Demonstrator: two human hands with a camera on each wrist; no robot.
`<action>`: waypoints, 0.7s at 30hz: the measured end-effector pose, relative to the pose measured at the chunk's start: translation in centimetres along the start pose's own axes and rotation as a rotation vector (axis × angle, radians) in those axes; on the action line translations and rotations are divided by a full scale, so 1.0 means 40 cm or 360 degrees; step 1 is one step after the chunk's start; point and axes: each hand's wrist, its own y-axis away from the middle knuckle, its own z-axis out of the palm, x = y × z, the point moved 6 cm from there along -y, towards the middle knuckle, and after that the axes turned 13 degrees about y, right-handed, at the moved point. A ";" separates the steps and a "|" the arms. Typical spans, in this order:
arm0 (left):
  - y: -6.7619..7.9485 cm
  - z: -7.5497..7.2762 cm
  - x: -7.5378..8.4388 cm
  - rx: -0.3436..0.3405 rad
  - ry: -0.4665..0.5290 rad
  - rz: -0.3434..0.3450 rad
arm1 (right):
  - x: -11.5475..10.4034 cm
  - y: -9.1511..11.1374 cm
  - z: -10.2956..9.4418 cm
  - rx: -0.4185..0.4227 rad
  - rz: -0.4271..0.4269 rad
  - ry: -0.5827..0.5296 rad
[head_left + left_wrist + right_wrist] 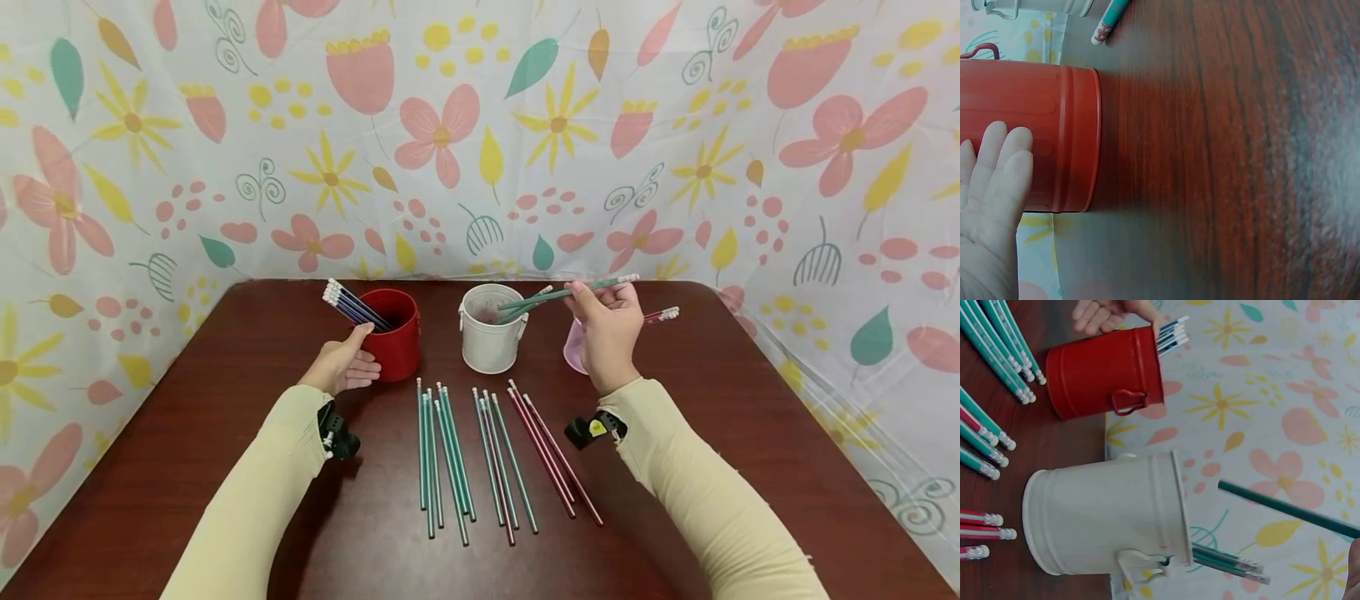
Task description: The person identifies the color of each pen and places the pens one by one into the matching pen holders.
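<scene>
My right hand (611, 333) pinches a green pencil (606, 283), held nearly level with its unsharpened end above the white bucket (489, 343). Green pencils (1225, 559) with white erasers lean out of that bucket. At the left, a red bucket (397, 343) holds several dark blue pencils (347, 305). My left hand (341, 364) rests against its side, thumb near the rim and fingers extended along the wall. Behind my right hand stands a pink bucket (574, 346), mostly covered; red pencils (662, 315) stick out to its right.
On the brown table (360, 500) lie several green pencils (446, 454), then a mixed group (501, 467) of green with a dark red one, then red pencils (551, 454). A flowered cloth (480, 167) hangs behind the table.
</scene>
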 end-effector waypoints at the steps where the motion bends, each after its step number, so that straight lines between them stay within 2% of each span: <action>1: 0.000 0.001 0.000 0.0001 0.0000 0.0001 | 0.004 0.000 0.000 0.0000 0.0002 -0.0012; 6: 0.004 0.001 -0.002 0.0012 -0.0004 0.0000 | 0.014 -0.006 0.011 0.0021 -0.0024 -0.0087; 12: 0.009 0.001 0.000 0.0005 0.0010 0.0025 | -0.009 -0.032 0.036 0.0098 -0.0076 -0.0081; 17: 0.012 -0.004 0.002 0.0022 0.0012 0.0019 | -0.018 -0.042 0.056 0.0134 -0.0035 -0.0096; 21: 0.010 -0.001 -0.001 0.0025 0.0021 0.0018 | 0.008 -0.038 0.058 0.0223 0.0026 -0.0103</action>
